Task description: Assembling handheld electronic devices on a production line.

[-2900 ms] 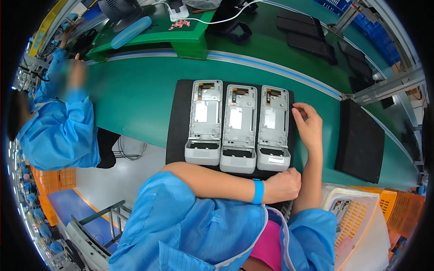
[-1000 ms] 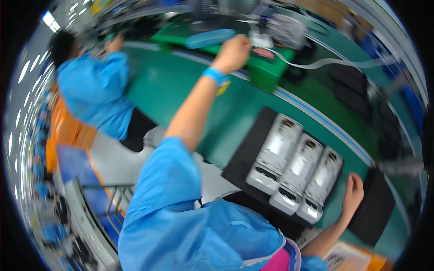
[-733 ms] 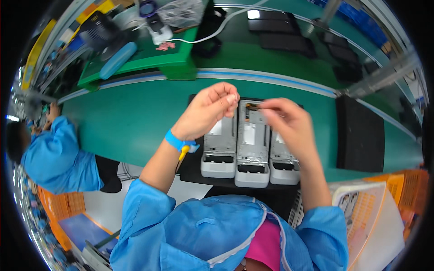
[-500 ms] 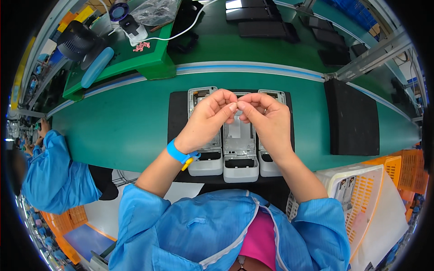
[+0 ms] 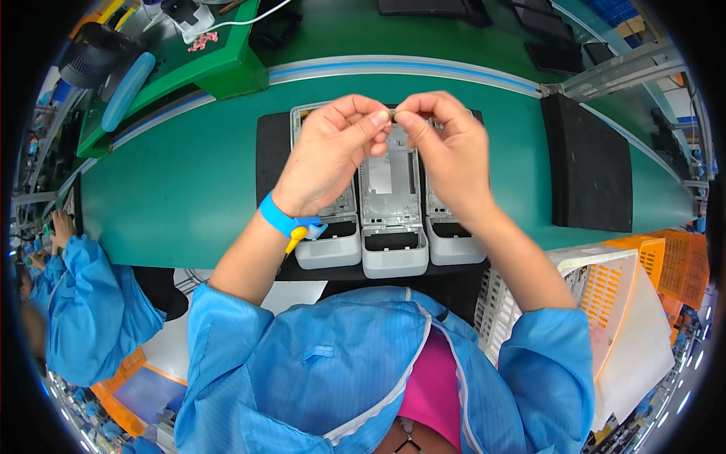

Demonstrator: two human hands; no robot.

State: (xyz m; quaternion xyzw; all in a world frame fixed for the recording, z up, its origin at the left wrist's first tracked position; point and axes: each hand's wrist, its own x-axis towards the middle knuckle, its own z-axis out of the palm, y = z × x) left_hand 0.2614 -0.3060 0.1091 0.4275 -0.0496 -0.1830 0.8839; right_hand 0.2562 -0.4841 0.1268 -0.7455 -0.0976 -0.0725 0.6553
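Observation:
Above the far part of the middle housing, my left hand (image 5: 321, 155) and my right hand (image 5: 451, 155) meet fingertip to fingertip. Each is closed in a thumb-and-finger pinch. A tiny dark piece (image 5: 392, 116) spans the small gap between the pinches; its kind is too small to make out. Below lie three light-grey plastic device housings, inner side up: a left housing (image 5: 330, 254), a middle housing (image 5: 395, 262) and a right housing (image 5: 454, 250). They rest side by side on a black mat (image 5: 274, 155). My hands and forearms partly hide the outer two. A blue wrist strap (image 5: 277, 216) circles my left wrist.
A black block (image 5: 594, 170) stands on the green table at right. White and orange crates (image 5: 631, 261) are beside my right arm. A green stand (image 5: 234, 72) bears pink bits (image 5: 203, 41). A co-worker in blue (image 5: 98, 318) is at left; black flat devices (image 5: 423, 6) lie beyond the rail.
The whole view has shifted, with the table and housings higher in the picture. My fingertips are slightly farther apart, and the tiny piece between them now shows.

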